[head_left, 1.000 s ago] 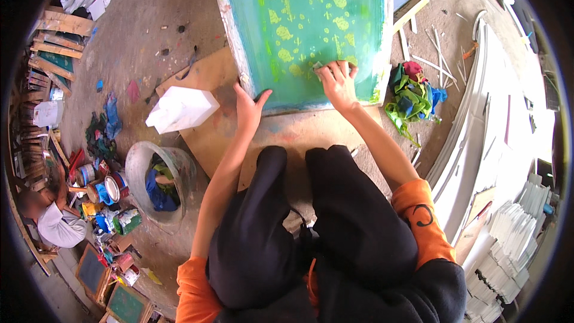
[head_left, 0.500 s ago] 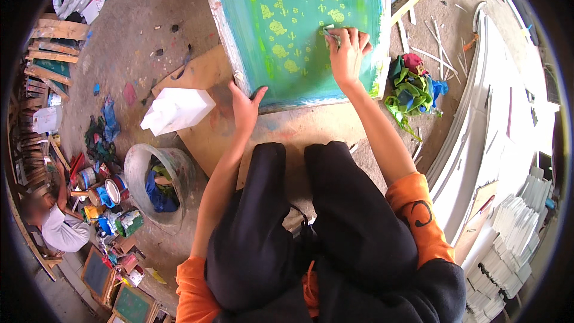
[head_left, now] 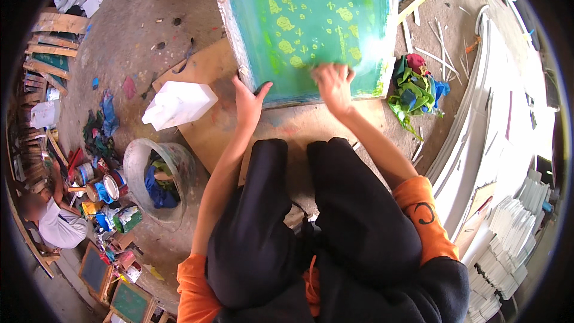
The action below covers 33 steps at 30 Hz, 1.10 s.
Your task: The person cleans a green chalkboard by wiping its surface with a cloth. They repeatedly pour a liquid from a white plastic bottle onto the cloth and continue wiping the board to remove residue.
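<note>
A silk-screen frame (head_left: pixel 263 42) with green mesh and a light-green fish-like pattern tilts in front of my knees. My left hand (head_left: pixel 247 103) grips its lower left corner, thumb on the front edge and the other fingers hidden behind the frame. Low on the mesh, near the bottom edge, my right hand (head_left: pixel 335 87) presses with curled fingers. Motion blurs those fingertips. They hide the small pale wad that shows pinched there in the earlier head view.
A brown board (head_left: pixel 299 122) lies under the frame. At left are a white jug (head_left: pixel 179 104) and a grey bucket (head_left: pixel 134 170) with cloths inside. Coloured rags (head_left: pixel 415 93) lie at right, near long white strips (head_left: pixel 445 161). A person (head_left: pixel 60 224) sits at far left beside paint cans (head_left: pixel 113 185).
My right hand has moved down and slightly left across the mesh, toward the bottom edge. The frame sits slightly farther right and lower in view; my left hand keeps its corner.
</note>
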Available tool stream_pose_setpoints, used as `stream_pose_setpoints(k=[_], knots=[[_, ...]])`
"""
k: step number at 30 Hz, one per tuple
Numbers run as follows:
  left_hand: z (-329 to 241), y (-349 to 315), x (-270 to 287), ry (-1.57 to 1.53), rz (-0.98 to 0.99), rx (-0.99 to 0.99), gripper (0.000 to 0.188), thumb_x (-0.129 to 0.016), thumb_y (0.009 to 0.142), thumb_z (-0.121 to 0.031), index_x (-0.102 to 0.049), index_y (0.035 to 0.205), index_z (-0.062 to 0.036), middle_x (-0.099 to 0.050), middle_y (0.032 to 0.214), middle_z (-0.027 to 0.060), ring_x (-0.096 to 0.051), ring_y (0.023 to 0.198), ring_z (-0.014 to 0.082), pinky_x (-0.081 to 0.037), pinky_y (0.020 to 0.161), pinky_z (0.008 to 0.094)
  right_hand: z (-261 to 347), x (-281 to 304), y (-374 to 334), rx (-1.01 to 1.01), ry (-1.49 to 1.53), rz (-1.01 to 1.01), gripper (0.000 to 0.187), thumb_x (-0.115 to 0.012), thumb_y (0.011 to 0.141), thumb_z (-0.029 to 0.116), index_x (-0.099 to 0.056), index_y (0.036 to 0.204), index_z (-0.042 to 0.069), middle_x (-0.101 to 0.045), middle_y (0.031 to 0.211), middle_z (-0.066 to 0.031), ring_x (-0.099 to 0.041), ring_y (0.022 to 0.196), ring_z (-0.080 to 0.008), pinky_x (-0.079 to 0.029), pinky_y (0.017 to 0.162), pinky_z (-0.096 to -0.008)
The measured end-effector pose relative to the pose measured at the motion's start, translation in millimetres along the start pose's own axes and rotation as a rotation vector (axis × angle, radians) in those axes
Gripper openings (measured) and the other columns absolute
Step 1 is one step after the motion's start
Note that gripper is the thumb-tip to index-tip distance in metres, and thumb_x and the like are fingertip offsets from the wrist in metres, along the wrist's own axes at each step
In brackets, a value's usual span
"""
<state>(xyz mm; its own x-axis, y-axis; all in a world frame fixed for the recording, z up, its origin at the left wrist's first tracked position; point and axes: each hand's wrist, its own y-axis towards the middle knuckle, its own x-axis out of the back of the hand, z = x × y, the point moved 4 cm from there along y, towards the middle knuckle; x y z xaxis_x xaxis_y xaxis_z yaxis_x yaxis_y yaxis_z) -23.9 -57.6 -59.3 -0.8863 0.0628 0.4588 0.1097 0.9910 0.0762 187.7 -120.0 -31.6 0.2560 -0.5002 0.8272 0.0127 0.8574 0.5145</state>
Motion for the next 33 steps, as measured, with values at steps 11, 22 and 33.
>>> stream_pose_setpoints(k=[11,22,33], knots=[[-2.0,0.6,3.0,0.011,-0.012,0.01,0.079,-0.075,0.073,-0.033,-0.027,0.123,0.0029,-0.051,0.113,0.0274,-0.054,0.103,0.0396,-0.045,0.083,0.0414,30.9,-8.0,3.5,0.046,-0.007,0.054,0.009,-0.063,0.076,0.015,-0.059,0.084,0.013,-0.057,0.088,0.0022,-0.048,0.091,-0.0193,-0.03,0.082,-0.0445],[-1.9,-2.4,1.0,0.008,0.013,-0.001,0.079,-0.075,0.073,-0.033,-0.026,0.123,0.0044,-0.05,0.114,0.0288,-0.053,0.103,0.0414,-0.045,0.082,0.0417,33.2,-8.5,9.4,-0.154,-0.024,0.094,0.012,-0.063,0.076,0.013,-0.056,0.085,0.012,-0.056,0.091,0.0001,-0.045,0.095,-0.021,-0.027,0.086,-0.0454],[-6.0,0.4,4.3,-0.01,-0.019,-0.016,0.079,-0.076,0.071,-0.032,-0.028,0.123,0.0039,-0.051,0.114,0.0272,-0.055,0.102,0.04,-0.046,0.083,0.0407,27.3,-6.6,4.8,-0.023,0.014,0.045,0.01,-0.063,0.077,0.014,-0.056,0.085,0.013,-0.056,0.091,-0.0005,-0.045,0.095,-0.0234,-0.027,0.086,-0.0458]])
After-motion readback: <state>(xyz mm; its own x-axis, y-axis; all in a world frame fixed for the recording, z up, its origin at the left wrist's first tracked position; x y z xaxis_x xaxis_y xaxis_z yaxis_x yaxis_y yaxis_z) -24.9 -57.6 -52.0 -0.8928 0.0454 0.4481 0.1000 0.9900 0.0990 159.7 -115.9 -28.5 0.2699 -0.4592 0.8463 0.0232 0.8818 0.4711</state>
